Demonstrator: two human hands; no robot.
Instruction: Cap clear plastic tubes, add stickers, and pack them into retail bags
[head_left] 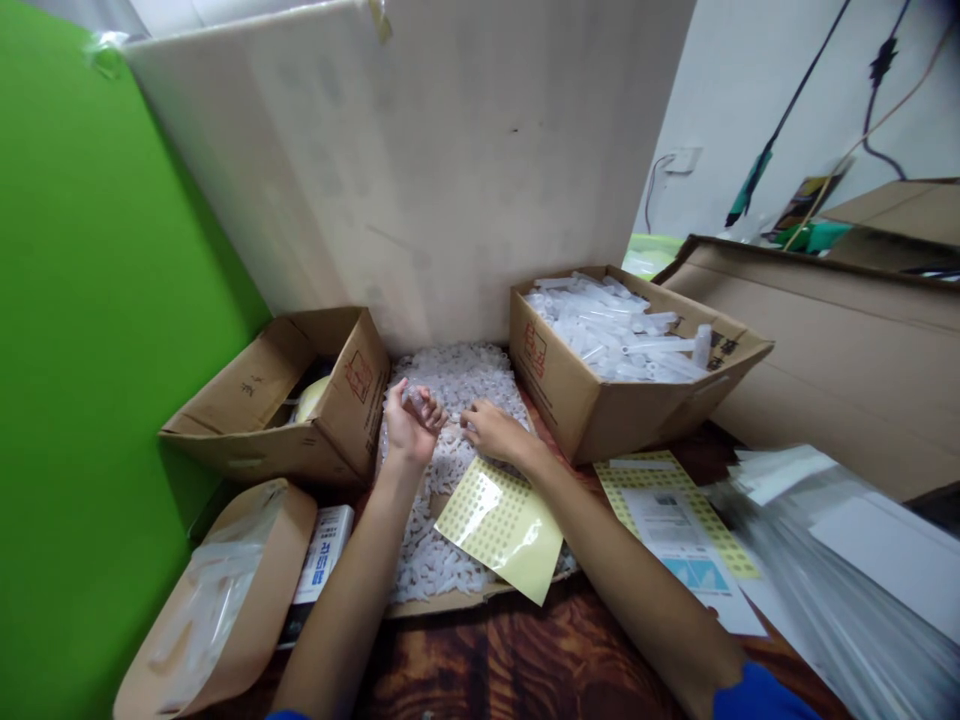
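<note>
My left hand [411, 425] is turned palm up with its fingers curled round a clear plastic piece [414, 402], possibly a short tube; its full shape is hidden. Just to the right, my right hand [493, 432] has its fingers drawn together and pointing toward the left one; whatever they pinch is too small to make out. Both hands are over a wide heap of small whitish plastic parts [442, 570] lying on cardboard. A yellow sheet of small round stickers [499, 520] rests on the heap, below my right wrist.
At the right, a cardboard box [574, 410] holds many translucent tubes [622, 330]. Another carton [349, 420] stands left. Nearer are a tan bin [281, 560] with plastic inside, a small printed box [324, 550], printed papers [667, 530] and a stack of plastic bags [840, 560].
</note>
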